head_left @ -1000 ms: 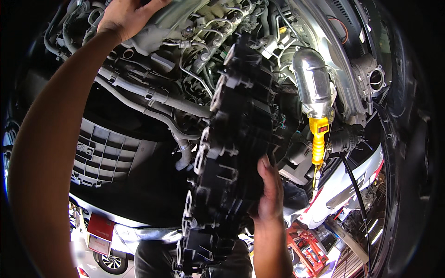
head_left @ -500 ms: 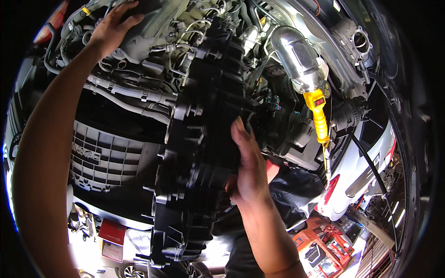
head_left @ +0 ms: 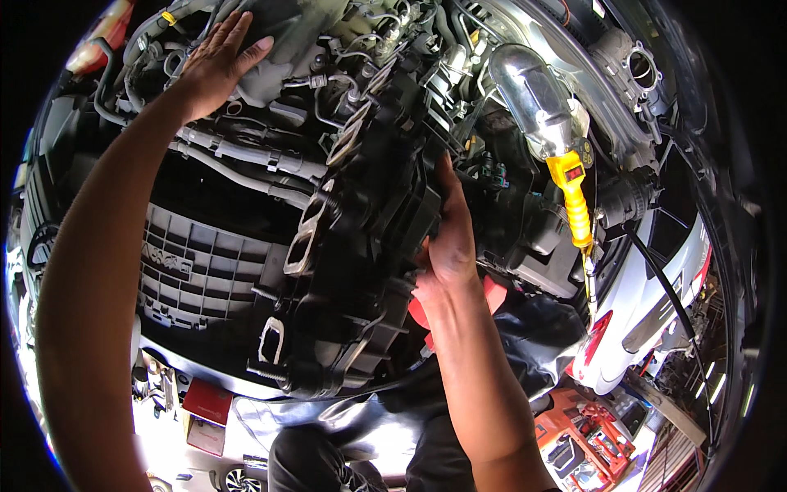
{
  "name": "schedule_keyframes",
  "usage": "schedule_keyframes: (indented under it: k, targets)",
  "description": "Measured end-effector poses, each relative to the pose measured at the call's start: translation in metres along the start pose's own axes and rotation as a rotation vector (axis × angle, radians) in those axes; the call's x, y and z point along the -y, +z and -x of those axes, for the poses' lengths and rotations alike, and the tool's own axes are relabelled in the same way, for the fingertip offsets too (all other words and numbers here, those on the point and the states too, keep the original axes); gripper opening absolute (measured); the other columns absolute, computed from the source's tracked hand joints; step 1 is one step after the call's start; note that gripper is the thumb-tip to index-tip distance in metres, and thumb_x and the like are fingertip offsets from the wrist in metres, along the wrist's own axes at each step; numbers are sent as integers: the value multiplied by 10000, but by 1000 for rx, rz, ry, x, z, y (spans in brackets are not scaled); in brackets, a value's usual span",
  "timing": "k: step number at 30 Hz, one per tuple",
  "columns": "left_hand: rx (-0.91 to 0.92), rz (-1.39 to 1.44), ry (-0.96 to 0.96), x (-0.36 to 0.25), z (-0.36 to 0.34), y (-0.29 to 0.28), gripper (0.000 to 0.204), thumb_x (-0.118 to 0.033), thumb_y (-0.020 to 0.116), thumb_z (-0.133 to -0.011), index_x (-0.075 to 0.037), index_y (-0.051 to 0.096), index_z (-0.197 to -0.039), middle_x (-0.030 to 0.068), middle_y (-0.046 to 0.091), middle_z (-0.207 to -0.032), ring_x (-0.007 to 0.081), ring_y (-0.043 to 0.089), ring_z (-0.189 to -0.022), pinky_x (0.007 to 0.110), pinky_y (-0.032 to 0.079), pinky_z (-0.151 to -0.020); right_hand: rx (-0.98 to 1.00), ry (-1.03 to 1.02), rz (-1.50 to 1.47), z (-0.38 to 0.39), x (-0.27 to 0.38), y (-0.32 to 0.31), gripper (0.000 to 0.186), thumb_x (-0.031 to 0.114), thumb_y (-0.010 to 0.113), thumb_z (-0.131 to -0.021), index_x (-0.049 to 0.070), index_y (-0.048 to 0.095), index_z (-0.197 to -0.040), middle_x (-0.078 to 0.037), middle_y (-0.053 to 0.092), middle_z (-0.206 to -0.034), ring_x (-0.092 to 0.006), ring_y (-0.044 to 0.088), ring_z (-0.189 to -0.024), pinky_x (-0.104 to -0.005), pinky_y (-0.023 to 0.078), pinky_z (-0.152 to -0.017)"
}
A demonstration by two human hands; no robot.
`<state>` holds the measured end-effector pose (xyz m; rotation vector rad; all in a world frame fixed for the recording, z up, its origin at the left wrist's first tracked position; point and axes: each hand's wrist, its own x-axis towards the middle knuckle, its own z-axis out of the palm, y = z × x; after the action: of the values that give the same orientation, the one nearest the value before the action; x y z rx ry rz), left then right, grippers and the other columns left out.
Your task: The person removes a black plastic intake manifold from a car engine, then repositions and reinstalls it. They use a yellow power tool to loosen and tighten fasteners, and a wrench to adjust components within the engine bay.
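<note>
A long black plastic intake manifold point(head_left: 361, 271) is tilted across the middle of the engine bay, its pale-edged port openings showing along the left side. Around its right edge my right hand point(head_left: 449, 238) is closed; some of the fingers disappear behind the part. My left hand point(head_left: 220, 70) lies at the far left with its fingers stretched and thumb apart, holding nothing. It is next to hoses and a grey cover point(head_left: 287, 49) on the engine; whether it presses on them I cannot tell.
A lit work lamp with a yellow handle point(head_left: 578, 205) hangs at the right. Beyond it a thin black prop rod point(head_left: 668, 271) slants down. The slatted grille point(head_left: 205, 271) is at left, a dark cover point(head_left: 537, 336) drapes the near right edge, and metal pipes line the engine.
The intake manifold has turned, so its ports now face up and left, and its near end has moved away from me. My right hand moved farther in with it. My left fingers straightened.
</note>
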<state>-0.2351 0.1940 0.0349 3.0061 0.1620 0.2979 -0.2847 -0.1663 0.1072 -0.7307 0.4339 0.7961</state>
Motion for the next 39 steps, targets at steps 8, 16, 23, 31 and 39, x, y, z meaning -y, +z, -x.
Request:
schedule_keyframes:
  k: [8,16,23,31,39]
  targets:
    - [402,230,-370,-33,-3,-46,884,-676,288,-1055,-59,104,-1660,174,60,-1737,324,63,-1606,422,120,-1290,354,-22,-340,-13,-13,-14,508,517,476,-1067,77,676,-1224,-89,771,-1030,-211,762,-854,-355,639,-708]
    - [411,194,-376,-37,2,-39,954,-723,281,-1030,-44,49,-1658,182,24,-1736,349,37,-1604,448,114,-1289,324,-99,-299,-32,-15,-45,494,427,471,-1084,37,623,-1347,-136,736,-1212,-273,737,-1054,-423,608,-939]
    - [381,233,-341,-35,4,-42,993,-777,253,-999,-63,68,-1664,177,44,-1737,361,51,-1602,465,114,-1285,75,-91,-370,-45,-23,-61,496,397,393,-1117,22,584,-1380,-161,709,-1261,-284,722,-1102,-436,609,-944]
    - [326,259,-361,-35,7,-40,1029,-815,255,-973,-67,106,-1664,164,46,-1741,359,63,-1602,466,94,-1285,765,126,-508,-77,-27,-99,583,527,367,-1097,69,586,-1383,-213,721,-1170,-362,739,-984,-494,634,-814]
    - [350,267,-398,-39,6,-44,1033,-829,260,-962,-91,105,-1668,154,47,-1743,375,64,-1599,477,93,-1285,792,10,-489,-92,-27,-97,554,450,450,-1088,17,520,-1427,-234,661,-1266,-356,704,-1091,-456,637,-896]
